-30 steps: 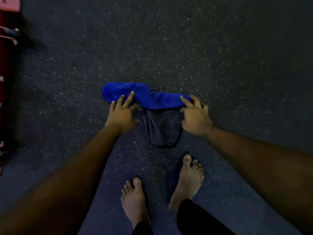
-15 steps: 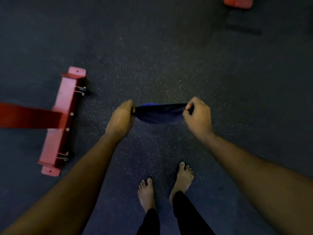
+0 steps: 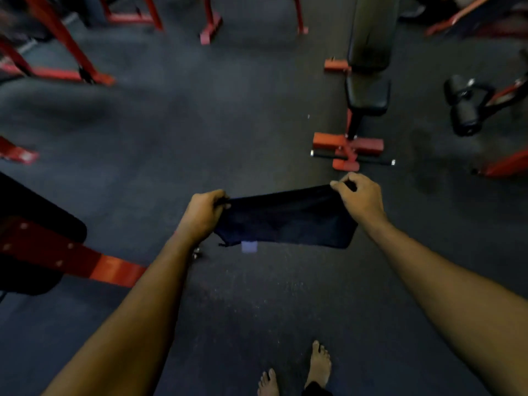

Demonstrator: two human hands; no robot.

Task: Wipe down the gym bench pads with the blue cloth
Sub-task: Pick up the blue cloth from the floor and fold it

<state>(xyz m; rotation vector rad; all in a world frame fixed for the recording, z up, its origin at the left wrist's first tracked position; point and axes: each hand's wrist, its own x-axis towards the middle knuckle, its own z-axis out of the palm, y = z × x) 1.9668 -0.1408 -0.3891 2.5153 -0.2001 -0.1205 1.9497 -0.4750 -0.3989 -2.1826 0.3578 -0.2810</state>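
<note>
The blue cloth (image 3: 285,221) hangs stretched between my two hands above the floor, looking almost black in the dim light, with a pale tag at its lower edge. My left hand (image 3: 201,214) pinches its left top corner and my right hand (image 3: 361,200) pinches its right top corner. A gym bench stands ahead to the right, with a black seat pad (image 3: 367,94) and a long black back pad (image 3: 373,32) on a red frame (image 3: 347,148). Another black bench pad (image 3: 37,224) on a red beam sits at my left.
Dark speckled rubber floor (image 3: 171,138) lies in front of me. Red machine frames (image 3: 71,52) stand at the back left and back middle. Black roller pads (image 3: 463,107) on a red frame are at the right. My bare feet (image 3: 320,364) show at the bottom.
I have straightened up from the floor with the cloth, which now hangs spread wider between my hands. The view has lifted, so the benches ahead have come into sight.
</note>
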